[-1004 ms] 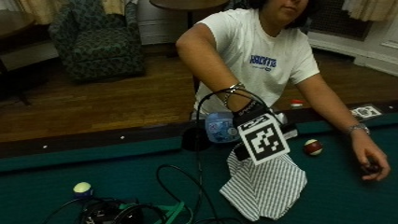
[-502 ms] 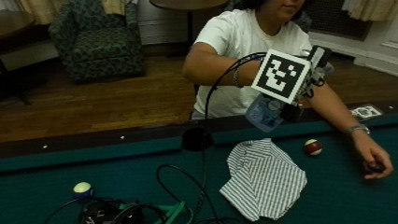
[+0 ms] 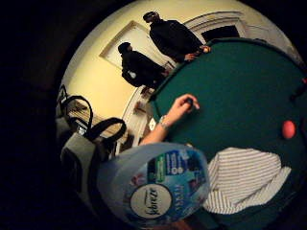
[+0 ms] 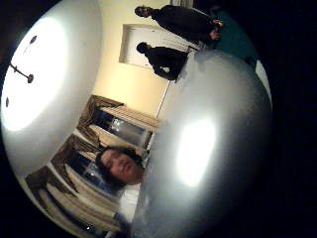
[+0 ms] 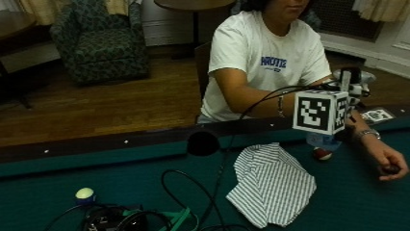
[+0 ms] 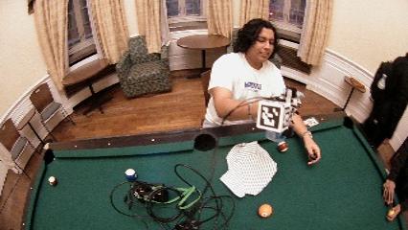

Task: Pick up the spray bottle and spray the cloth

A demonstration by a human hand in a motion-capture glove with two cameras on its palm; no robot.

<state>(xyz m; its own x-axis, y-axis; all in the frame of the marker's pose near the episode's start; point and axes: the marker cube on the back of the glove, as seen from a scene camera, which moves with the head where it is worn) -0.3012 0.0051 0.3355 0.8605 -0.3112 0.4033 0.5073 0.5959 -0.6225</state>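
Person seated at a green-felt pool table, the worktop [image 5: 77,168]. Right hand [image 5: 346,91] is raised above the felt at the far rail, mostly hidden behind the rig; it holds a Febreze spray bottle [image 3: 156,189] off the table. The bottle's pale blue base [image 5: 322,141] shows hanging below the hand. How far the fingers are curled around it, cannot tell: the hand is covered in the outside view and the palm views show only the bottle. In the little-finger palm view the bottle's label fills the near field; in the thumb-side view the bottle's translucent wall [image 4: 213,148] fills much of the frame, so it sits close against the palm.

Striped cloth [image 5: 272,185], white with dark stripes, lies crumpled flat on the felt, at about 7 o'clock from the bottle and below it, not touching it. In the little-finger view the cloth [image 3: 244,179] lies on the felt just beside the bottle.

Bare left hand [image 5: 388,161] rests on the felt at 3 o'clock of the cloth, fingers curled around a small dark object. A red ball [image 5: 322,154] sits on the felt near the rail, just under the bottle base. A white-and-blue ball [image 5: 84,194] lies at 9 o'clock of the cloth, well apart, next to a tangle of black cables [image 5: 134,219]. An orange ball [image 6: 265,210] lies near the cloth at 5 o'clock in the wide view.
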